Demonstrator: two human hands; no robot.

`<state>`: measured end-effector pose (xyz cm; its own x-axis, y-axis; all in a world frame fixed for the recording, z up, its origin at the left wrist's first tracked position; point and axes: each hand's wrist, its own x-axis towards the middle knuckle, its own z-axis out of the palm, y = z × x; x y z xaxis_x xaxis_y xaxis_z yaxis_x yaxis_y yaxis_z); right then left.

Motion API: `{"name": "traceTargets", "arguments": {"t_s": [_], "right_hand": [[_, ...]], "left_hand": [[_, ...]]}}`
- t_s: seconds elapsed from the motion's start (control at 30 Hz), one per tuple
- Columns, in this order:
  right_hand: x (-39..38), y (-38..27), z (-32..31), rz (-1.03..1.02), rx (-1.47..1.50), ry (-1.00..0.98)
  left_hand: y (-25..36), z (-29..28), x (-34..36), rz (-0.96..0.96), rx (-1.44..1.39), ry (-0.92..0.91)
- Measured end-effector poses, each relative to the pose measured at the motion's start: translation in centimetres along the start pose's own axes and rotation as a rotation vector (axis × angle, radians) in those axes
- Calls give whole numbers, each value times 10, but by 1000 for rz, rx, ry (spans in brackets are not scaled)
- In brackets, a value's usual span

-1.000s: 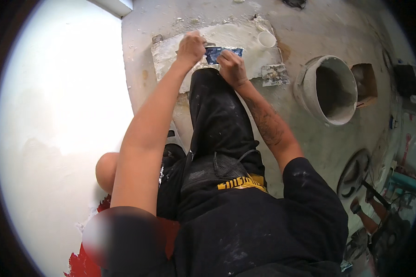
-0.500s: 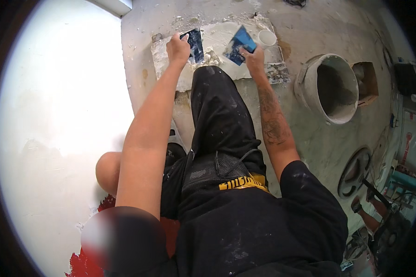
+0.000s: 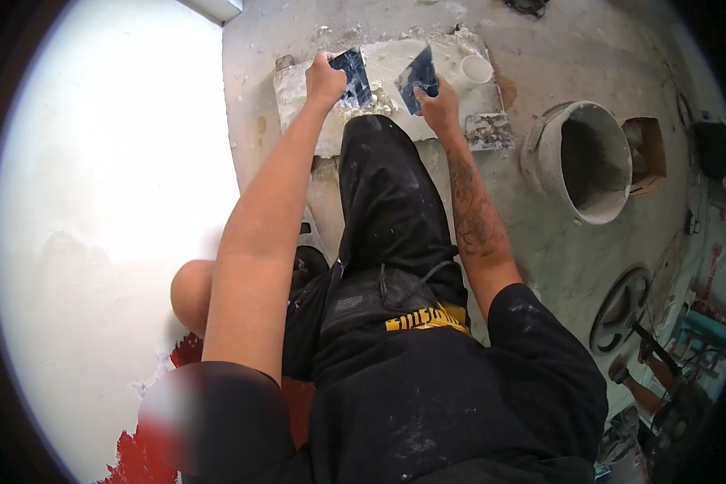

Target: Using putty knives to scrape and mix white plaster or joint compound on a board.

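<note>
My left hand [image 3: 326, 82] is closed on a flat putty knife [image 3: 353, 77], its wide dark blade smeared with white paste. Opposite it, my right hand [image 3: 440, 108] grips a second putty knife [image 3: 417, 79], whose blade tilts up and also carries smears. Both blades are apart, above a pale board [image 3: 298, 129] coated with white paste. Between the two hands, crumbly lumps of paste [image 3: 381, 102] lie on the board, just beyond my raised knee. A white cup [image 3: 477, 69] stands at the board's right end, close to my right hand.
A paste-stained bucket [image 3: 540, 153] stands to the right, with a cardboard box [image 3: 652, 157] behind it. Farther right are a dark wheel [image 3: 619, 310] and what look like another person's legs [image 3: 644, 397]. A white wall [image 3: 113, 177] runs along my left, red-patched low down.
The right putty knife has turned, so its blue face now looks darker and narrower. My left hand's blade has tilted slightly. The whole view has shifted a little.
</note>
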<state>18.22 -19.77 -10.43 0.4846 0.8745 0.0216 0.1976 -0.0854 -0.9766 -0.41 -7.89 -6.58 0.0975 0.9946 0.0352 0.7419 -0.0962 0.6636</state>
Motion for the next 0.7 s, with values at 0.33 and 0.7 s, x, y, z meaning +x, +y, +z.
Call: {"name": "traceTargets", "arguments": {"t_s": [0.33,0.7], "right_hand": [[-12,-21,20,-403,-129,128],[1,-8,16,-325,-60,35]], "left_hand": [[-7,8,7,-116,-92,-10],[-8,7,-2,-144,-106,-13]]}}
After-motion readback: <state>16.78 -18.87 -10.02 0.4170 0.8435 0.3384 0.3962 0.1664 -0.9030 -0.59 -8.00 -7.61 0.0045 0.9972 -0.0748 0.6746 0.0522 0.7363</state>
